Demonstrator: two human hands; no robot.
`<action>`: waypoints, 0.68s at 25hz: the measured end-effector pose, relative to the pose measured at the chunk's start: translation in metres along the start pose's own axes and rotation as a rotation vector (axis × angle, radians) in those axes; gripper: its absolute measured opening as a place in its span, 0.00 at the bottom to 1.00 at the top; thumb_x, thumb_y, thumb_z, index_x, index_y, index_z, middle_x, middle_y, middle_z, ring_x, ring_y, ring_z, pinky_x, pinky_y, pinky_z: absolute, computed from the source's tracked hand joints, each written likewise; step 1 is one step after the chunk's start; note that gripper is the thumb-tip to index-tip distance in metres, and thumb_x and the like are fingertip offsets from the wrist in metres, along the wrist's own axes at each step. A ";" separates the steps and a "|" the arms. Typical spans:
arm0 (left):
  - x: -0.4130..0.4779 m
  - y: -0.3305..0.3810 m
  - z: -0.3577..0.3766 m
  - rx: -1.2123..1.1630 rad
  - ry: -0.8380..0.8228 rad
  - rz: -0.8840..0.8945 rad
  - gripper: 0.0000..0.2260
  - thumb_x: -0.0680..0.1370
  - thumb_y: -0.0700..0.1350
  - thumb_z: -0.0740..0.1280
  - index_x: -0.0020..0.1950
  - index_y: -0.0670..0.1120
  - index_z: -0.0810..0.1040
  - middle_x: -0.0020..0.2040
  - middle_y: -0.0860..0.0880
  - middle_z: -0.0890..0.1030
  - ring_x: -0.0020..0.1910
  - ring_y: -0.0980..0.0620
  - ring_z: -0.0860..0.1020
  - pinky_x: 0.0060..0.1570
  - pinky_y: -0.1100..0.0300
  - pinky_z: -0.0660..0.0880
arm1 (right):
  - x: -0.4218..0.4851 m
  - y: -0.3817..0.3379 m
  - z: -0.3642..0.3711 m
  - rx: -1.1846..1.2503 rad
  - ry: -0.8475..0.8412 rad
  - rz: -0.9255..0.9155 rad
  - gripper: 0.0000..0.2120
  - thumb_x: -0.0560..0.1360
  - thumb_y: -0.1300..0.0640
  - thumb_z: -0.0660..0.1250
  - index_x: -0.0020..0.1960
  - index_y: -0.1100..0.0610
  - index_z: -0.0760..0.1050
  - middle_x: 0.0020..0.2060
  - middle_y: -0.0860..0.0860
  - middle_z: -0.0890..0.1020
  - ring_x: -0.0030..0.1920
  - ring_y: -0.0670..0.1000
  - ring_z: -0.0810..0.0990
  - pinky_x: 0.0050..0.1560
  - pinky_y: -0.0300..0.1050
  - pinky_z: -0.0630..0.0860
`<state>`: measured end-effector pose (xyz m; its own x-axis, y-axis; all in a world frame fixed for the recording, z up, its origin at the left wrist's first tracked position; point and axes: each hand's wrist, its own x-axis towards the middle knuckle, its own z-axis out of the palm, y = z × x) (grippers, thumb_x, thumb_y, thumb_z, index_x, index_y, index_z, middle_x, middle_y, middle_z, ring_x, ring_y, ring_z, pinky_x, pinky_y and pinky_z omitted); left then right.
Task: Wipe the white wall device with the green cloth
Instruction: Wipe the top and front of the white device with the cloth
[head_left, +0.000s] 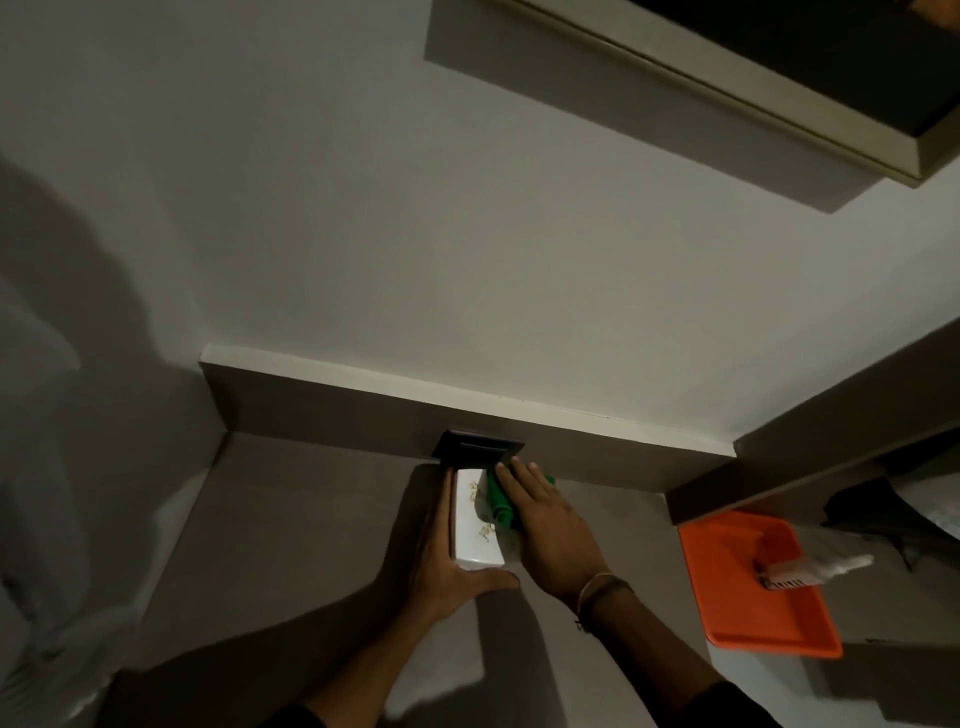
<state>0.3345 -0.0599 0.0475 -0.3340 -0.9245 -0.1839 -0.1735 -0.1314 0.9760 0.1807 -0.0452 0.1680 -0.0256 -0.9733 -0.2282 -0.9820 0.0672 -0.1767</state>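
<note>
The white wall device (475, 525) is a small glossy box with gold marks, fixed to the brown wall panel just below a black switch plate (478, 449). My left hand (447, 566) cups its left side and bottom edge, thumb stretched under it. My right hand (545, 525) lies flat on the green cloth (498, 501) and presses it against the device's right side. Most of the cloth is hidden under my fingers.
An orange tray (748, 582) with a wrapped item in it sits to the right. Above it are a dark cloth and a ledge. A framed panel (727, 78) hangs at the upper right. White wall spreads above the brown panel's ledge (467, 395).
</note>
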 end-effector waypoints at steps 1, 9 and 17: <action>-0.001 0.003 0.000 -0.006 0.005 0.033 0.64 0.55 0.64 0.87 0.82 0.67 0.50 0.84 0.62 0.58 0.80 0.66 0.58 0.78 0.67 0.57 | 0.001 -0.002 0.001 0.014 0.005 0.006 0.37 0.79 0.59 0.63 0.81 0.47 0.46 0.82 0.50 0.51 0.81 0.55 0.50 0.78 0.55 0.59; 0.003 0.000 0.003 0.090 0.007 0.023 0.61 0.56 0.76 0.78 0.79 0.43 0.66 0.75 0.41 0.75 0.72 0.44 0.77 0.72 0.60 0.73 | -0.049 0.002 0.007 -0.112 0.006 -0.216 0.40 0.78 0.69 0.59 0.81 0.45 0.46 0.81 0.49 0.49 0.80 0.53 0.45 0.79 0.52 0.44; 0.002 0.007 -0.002 0.166 0.054 0.045 0.60 0.60 0.68 0.82 0.84 0.52 0.58 0.82 0.61 0.61 0.80 0.68 0.58 0.79 0.67 0.57 | 0.020 -0.007 -0.002 -0.036 0.055 -0.081 0.36 0.77 0.64 0.61 0.80 0.48 0.51 0.81 0.52 0.55 0.80 0.58 0.53 0.78 0.59 0.59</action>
<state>0.3348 -0.0637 0.0543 -0.2953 -0.9466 -0.1291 -0.3113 -0.0325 0.9498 0.1865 -0.0658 0.1668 0.0448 -0.9859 -0.1615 -0.9873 -0.0191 -0.1575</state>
